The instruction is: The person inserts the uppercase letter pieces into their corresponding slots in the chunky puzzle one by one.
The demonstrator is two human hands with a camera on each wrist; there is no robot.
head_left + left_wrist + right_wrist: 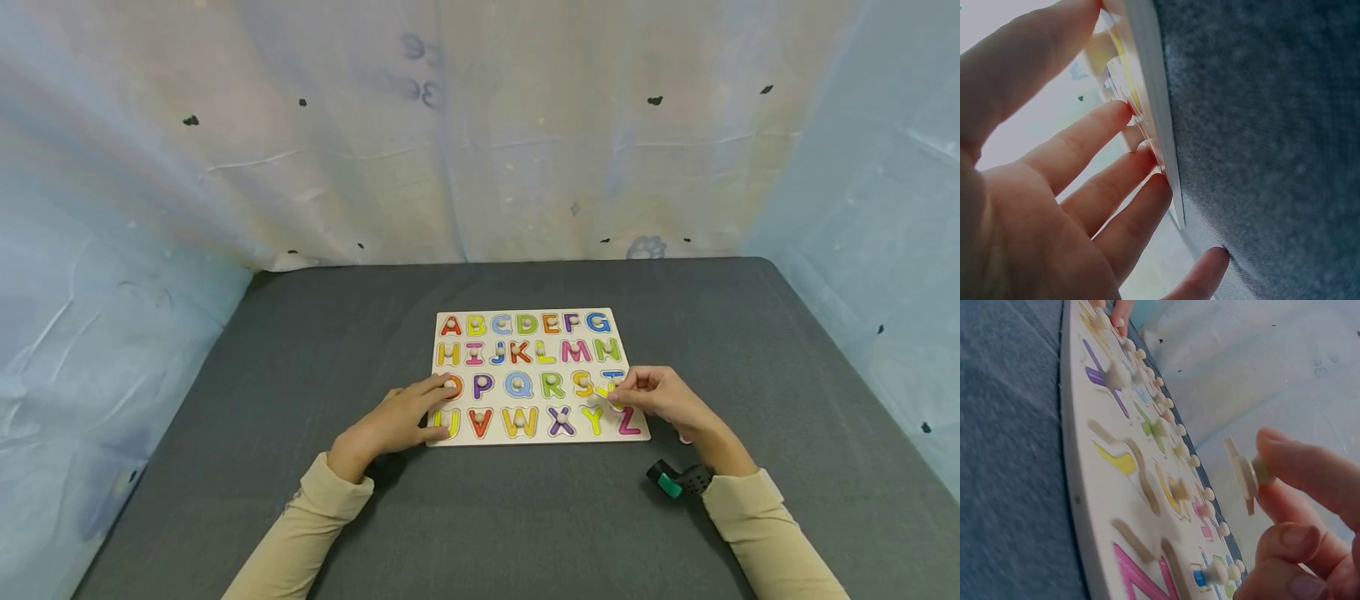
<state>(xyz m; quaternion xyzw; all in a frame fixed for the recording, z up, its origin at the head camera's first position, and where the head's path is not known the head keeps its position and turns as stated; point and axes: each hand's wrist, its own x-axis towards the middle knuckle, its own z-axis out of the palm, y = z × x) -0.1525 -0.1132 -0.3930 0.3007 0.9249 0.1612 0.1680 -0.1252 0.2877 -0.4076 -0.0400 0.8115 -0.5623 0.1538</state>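
A pale wooden alphabet puzzle board [495,402] with coloured letters and round knobs lies on the grey table. My right hand [667,400] pinches a yellow letter piece [602,392] above the board's right side, near the T and S. In the right wrist view the letter piece [1245,477] is edge-on, held by its knob between thumb and finger. The Y recess [1116,459] and the Z recess [1138,575] hold no pieces. My left hand [397,417] rests on the board's left edge by O and U, its fingers [1085,140] extended against it.
A pink piece [686,439] lies on the table, partly hidden under my right wrist. A black device with a green patch [675,479] sits at the right cuff. Pale sheeting [525,167] hangs behind the grey table [337,333] and at both sides.
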